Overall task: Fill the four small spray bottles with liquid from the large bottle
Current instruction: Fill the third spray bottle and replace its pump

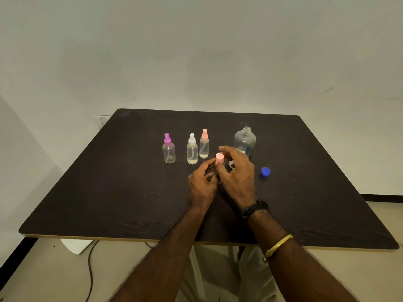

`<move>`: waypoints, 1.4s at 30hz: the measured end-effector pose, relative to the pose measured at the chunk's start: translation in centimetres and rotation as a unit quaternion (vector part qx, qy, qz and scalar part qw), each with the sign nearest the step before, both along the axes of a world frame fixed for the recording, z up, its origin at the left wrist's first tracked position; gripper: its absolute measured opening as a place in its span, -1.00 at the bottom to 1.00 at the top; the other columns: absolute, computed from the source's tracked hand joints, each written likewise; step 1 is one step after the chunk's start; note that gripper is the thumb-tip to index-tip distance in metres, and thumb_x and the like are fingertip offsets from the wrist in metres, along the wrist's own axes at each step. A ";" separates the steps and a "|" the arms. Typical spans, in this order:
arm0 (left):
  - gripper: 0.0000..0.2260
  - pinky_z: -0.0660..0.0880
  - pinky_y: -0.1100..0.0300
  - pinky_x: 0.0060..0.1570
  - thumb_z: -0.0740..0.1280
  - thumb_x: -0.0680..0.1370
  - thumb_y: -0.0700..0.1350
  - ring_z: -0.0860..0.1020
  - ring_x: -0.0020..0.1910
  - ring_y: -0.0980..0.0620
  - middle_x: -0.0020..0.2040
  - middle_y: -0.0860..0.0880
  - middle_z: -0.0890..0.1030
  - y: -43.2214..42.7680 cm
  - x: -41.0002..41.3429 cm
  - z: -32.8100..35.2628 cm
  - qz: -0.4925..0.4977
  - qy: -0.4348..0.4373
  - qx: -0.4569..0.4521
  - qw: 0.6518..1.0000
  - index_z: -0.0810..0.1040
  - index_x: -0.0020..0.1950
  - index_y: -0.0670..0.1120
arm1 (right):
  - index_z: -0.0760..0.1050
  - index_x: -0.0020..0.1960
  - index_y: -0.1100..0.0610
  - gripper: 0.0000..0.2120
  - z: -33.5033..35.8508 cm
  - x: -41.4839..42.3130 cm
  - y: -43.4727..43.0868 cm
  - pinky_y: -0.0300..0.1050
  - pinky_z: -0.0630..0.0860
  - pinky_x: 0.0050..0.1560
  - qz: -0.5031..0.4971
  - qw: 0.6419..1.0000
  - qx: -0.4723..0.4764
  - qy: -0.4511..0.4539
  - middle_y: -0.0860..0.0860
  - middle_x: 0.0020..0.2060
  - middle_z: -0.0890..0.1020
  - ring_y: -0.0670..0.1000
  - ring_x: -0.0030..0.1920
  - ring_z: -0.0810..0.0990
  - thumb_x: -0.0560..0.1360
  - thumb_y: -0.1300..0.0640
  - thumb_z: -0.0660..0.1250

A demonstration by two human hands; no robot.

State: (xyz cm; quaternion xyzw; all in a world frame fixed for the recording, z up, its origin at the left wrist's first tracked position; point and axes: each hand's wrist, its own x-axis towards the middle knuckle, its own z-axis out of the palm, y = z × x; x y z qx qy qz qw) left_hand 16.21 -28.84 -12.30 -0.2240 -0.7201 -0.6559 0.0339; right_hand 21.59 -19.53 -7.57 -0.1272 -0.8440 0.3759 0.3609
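Left hand grips the fourth spray bottle, right hand pinches its top; white-topped bottle and pink-topped bottle look filled, purple-topped bottle seems near-empty.

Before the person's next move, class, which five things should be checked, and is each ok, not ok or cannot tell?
1. Large clear plastic bottle upright, neck uncapped: ok.
2. Blue screw cap lying on the dark tabletop, apart from the hands: ok.
3. Small clear purple-topped spray bottle, white-topped spray bottle and salmon-topped spray bottle upright, tops on: ok.
4. Pink-capped fourth small bottle gripped between left hand and right hand: ok.
5. Its liquid level: cannot tell, the hands hide it.
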 end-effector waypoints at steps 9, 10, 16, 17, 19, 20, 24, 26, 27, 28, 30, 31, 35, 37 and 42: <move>-0.60 0.64 0.17 0.14 0.48 0.52 -0.27 0.67 0.13 0.18 0.17 0.01 0.70 -0.2 0.2 0.1 -0.012 -0.011 0.000 1.000 0.60 0.35 -0.10 | 0.60 0.19 0.02 -0.73 0.9 0.3 0.2 0.03 0.62 0.13 -0.023 0.998 -0.011 0.051 -0.28 0.03 0.58 -0.09 0.10 0.61 0.51 0.18 0.36; -0.59 0.63 0.22 0.14 0.50 0.51 -0.27 0.67 0.14 0.19 0.19 0.01 0.69 -0.2 0.3 0.2 -0.015 -0.011 0.002 1.000 0.60 0.35 -0.10 | 0.60 0.20 0.03 -0.73 1.0 0.5 0.3 0.03 0.62 0.11 -0.033 0.998 -0.011 0.060 -0.21 0.04 0.61 -0.08 0.09 0.61 0.51 0.19 0.36; -0.58 0.60 0.21 0.19 0.54 0.50 -0.18 0.66 0.17 0.18 0.19 0.05 0.69 -0.1 0.4 0.2 -0.020 -0.005 0.009 1.000 0.61 0.34 -0.08 | 0.61 0.19 0.08 -0.74 0.1 1.5 1.4 0.04 0.63 0.06 -0.086 0.995 0.006 0.044 -0.05 0.02 0.66 -0.02 0.01 0.63 0.50 0.18 0.40; -0.58 0.60 0.20 0.19 0.55 0.49 -0.17 0.66 0.17 0.17 0.20 0.05 0.69 -0.1 0.4 0.2 -0.017 -0.003 0.007 1.000 0.61 0.34 -0.08 | 0.61 0.18 0.09 -0.74 -0.2 1.7 1.6 0.03 0.63 0.04 -0.092 0.995 0.014 0.032 -0.03 0.00 0.66 -0.01 -0.02 0.63 0.49 0.19 0.42; -0.57 0.60 0.22 0.19 0.56 0.48 -0.17 0.65 0.18 0.17 0.20 0.04 0.69 -0.1 0.4 0.2 -0.016 -0.001 0.003 1.000 0.61 0.34 -0.07 | 0.60 0.15 0.11 -0.76 -0.5 2.0 1.8 -0.02 0.64 0.02 -0.095 0.995 0.016 -0.004 -0.01 -0.02 0.65 -0.03 -0.05 0.63 0.49 0.20 0.45; -0.56 0.59 0.25 0.19 0.56 0.48 -0.18 0.65 0.19 0.18 0.21 0.04 0.68 -0.2 0.4 0.3 -0.017 -0.001 -0.001 1.000 0.60 0.35 -0.06 | 0.60 0.15 0.11 -0.77 -0.6 2.0 1.8 -0.06 0.65 0.03 -0.093 0.995 0.012 -0.027 0.00 -0.02 0.65 -0.05 -0.06 0.62 0.49 0.20 0.46; -0.50 0.57 0.31 0.19 0.56 0.45 -0.26 0.63 0.19 0.24 0.21 0.09 0.67 -0.2 0.4 0.3 -0.022 0.006 -0.016 1.000 0.58 0.37 -0.04 | 0.60 0.09 0.08 -0.84 -1.3 1.9 2.0 -0.13 0.62 0.03 -0.095 0.989 0.015 -0.110 0.00 -0.01 0.65 -0.06 -0.06 0.61 0.52 0.14 0.45; -0.49 0.56 0.33 0.19 0.56 0.45 -0.29 0.62 0.18 0.28 0.20 0.11 0.67 -0.3 0.4 0.3 -0.023 0.007 -0.019 1.000 0.58 0.37 -0.05 | 0.61 0.05 0.07 -0.89 -1.6 1.9 2.0 -0.04 0.63 0.05 -0.096 0.987 0.024 -0.130 0.01 -0.02 0.65 -0.03 -0.05 0.63 0.52 0.14 0.42; -0.49 0.56 0.33 0.20 0.56 0.45 -0.29 0.62 0.18 0.27 0.20 0.10 0.67 -0.3 0.4 0.3 -0.023 0.008 -0.020 1.000 0.57 0.37 -0.06 | 0.61 0.05 0.07 -0.90 -1.6 1.8 2.0 -0.01 0.63 0.06 -0.095 0.985 0.027 -0.140 0.02 -0.01 0.66 -0.01 -0.04 0.63 0.53 0.15 0.41; -0.49 0.55 0.33 0.20 0.56 0.45 -0.29 0.62 0.19 0.26 0.21 0.08 0.67 -0.3 0.4 0.3 -0.022 0.008 -0.019 1.000 0.57 0.37 -0.07 | 0.61 0.05 0.07 -0.90 -1.8 1.8 2.0 0.00 0.63 0.07 -0.096 0.983 0.029 -0.151 0.03 0.00 0.66 0.00 -0.03 0.63 0.54 0.15 0.40; -0.49 0.55 0.34 0.19 0.56 0.44 -0.29 0.62 0.19 0.25 0.21 0.07 0.67 -0.3 0.3 0.3 -0.020 0.009 -0.017 1.000 0.57 0.37 -0.08 | 0.61 0.07 0.08 -0.89 -2.0 1.7 2.0 -0.01 0.62 0.11 -0.101 0.980 0.034 -0.171 0.04 0.03 0.66 0.00 0.00 0.63 0.55 0.14 0.39; -0.48 0.55 0.35 0.19 0.56 0.44 -0.29 0.63 0.19 0.24 0.20 0.07 0.67 -0.2 0.3 0.3 -0.018 0.009 -0.017 1.000 0.57 0.37 -0.08 | 0.61 0.09 0.08 -0.88 -2.1 1.7 2.0 -0.01 0.61 0.13 -0.102 0.977 0.035 -0.181 0.04 0.04 0.66 0.00 0.02 0.63 0.55 0.14 0.39; -0.48 0.57 0.32 0.18 0.58 0.43 -0.28 0.64 0.19 0.16 0.21 0.00 0.68 -0.2 0.3 0.2 -0.010 0.007 -0.012 1.000 0.56 0.37 -0.12 | 0.60 0.09 0.06 -0.88 -2.5 1.7 2.2 -0.01 0.62 0.14 -0.104 0.973 0.032 -0.206 0.03 0.03 0.66 -0.01 0.02 0.63 0.56 0.12 0.38; -0.49 0.58 0.31 0.18 0.59 0.42 -0.28 0.64 0.18 0.17 0.17 0.03 0.68 -0.1 0.3 0.2 -0.009 0.002 -0.009 1.000 0.57 0.34 -0.10 | 0.59 0.08 0.05 -0.89 -2.6 1.7 2.2 -0.02 0.62 0.12 -0.107 0.972 0.030 -0.207 0.01 0.02 0.66 -0.02 0.00 0.62 0.56 0.11 0.38; -0.50 0.58 0.34 0.15 0.60 0.41 -0.26 0.65 0.11 0.23 0.10 0.10 0.67 0.0 0.4 0.3 -0.002 0.000 -0.006 1.000 0.59 0.31 -0.06 | 0.59 0.13 0.05 -0.84 -2.3 1.8 2.4 -0.09 0.58 0.15 -0.102 0.970 0.036 -0.216 0.02 0.06 0.66 -0.03 0.03 0.61 0.55 0.10 0.40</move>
